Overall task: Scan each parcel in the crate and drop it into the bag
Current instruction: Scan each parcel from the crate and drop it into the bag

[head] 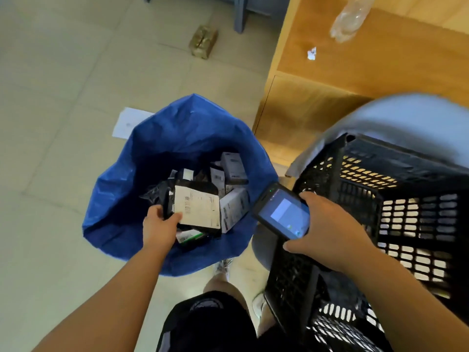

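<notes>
A blue bag (127,189) stands open on the floor at centre left, with several boxed and bagged parcels (232,168) inside. My left hand (158,224) grips a flat black parcel (196,208) by its left edge; its white shipping label faces up, and it is held inside the bag's mouth just above the other parcels. My right hand (327,232) holds a handheld scanner (281,212) with a lit blue screen, tilted toward the bag. The black lattice crate (396,214) sits at the right on a grey stool; its contents are hidden.
A wooden cabinet (355,72) stands behind the crate, with a clear plastic bottle (350,19) and a paper scrap (312,53) on top. A small brown packet (203,41) and a white sheet (129,121) lie on the tiled floor. My legs and shoes are below.
</notes>
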Action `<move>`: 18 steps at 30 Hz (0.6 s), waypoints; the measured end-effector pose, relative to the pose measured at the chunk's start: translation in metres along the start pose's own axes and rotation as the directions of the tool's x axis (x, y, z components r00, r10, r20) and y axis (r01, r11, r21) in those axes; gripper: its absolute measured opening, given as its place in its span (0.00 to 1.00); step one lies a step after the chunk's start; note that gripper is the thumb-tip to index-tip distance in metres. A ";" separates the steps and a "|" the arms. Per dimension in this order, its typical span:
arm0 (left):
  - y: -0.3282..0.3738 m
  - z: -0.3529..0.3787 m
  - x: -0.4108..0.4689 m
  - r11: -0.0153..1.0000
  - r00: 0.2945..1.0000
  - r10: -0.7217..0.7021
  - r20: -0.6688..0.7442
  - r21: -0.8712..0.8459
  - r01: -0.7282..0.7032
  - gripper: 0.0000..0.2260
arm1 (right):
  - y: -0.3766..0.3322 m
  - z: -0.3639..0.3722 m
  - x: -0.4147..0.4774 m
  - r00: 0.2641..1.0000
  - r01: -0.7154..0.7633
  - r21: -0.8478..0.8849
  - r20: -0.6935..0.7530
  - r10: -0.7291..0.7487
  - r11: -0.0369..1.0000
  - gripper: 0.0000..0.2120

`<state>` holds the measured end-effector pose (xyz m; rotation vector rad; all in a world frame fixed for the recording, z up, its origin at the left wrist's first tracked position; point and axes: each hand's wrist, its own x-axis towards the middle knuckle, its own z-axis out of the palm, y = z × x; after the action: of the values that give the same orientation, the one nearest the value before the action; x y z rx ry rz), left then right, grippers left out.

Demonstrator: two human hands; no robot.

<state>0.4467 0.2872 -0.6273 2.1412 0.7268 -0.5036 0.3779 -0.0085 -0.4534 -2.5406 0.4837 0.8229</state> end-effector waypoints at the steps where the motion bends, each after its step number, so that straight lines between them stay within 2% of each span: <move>1: -0.006 0.002 0.011 0.999 0.999 -0.031 0.010 0.037 0.031 0.14 | -0.006 0.002 0.004 1.000 -0.001 -0.010 0.008 0.001 1.000 0.38; 3: -0.017 0.007 0.027 0.984 0.989 -0.134 0.063 0.130 0.125 0.16 | -0.013 0.005 0.010 1.000 -0.012 -0.035 0.022 0.012 0.999 0.36; 5: -0.030 0.010 0.036 0.930 0.967 -0.215 0.138 0.332 0.159 0.17 | -0.017 0.006 0.014 0.999 -0.026 -0.061 0.034 0.028 0.998 0.36; 9: -0.044 0.013 0.036 0.793 0.902 -0.250 0.353 0.609 -0.018 0.18 | -0.017 0.007 0.016 0.997 -0.073 -0.083 0.034 0.076 0.994 0.38; 11: -0.042 0.011 0.033 0.758 0.890 -0.232 0.392 0.647 -0.087 0.18 | -0.016 0.006 0.014 0.995 -0.097 -0.078 0.024 0.100 0.992 0.37; 14: -0.026 0.009 0.028 0.774 0.892 -0.179 0.416 0.618 -0.134 0.18 | -0.011 0.005 0.009 0.993 -0.118 -0.059 -0.005 0.118 0.991 0.39; 18: 0.015 0.013 0.018 0.776 0.882 -0.037 0.469 0.570 -0.271 0.18 | 0.005 0.000 -0.006 0.985 -0.158 -0.002 -0.064 0.157 0.987 0.41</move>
<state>0.4688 0.2754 -0.6369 2.4934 0.1391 -1.2772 0.3707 -0.0117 -0.4509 -2.5662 0.7110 0.8018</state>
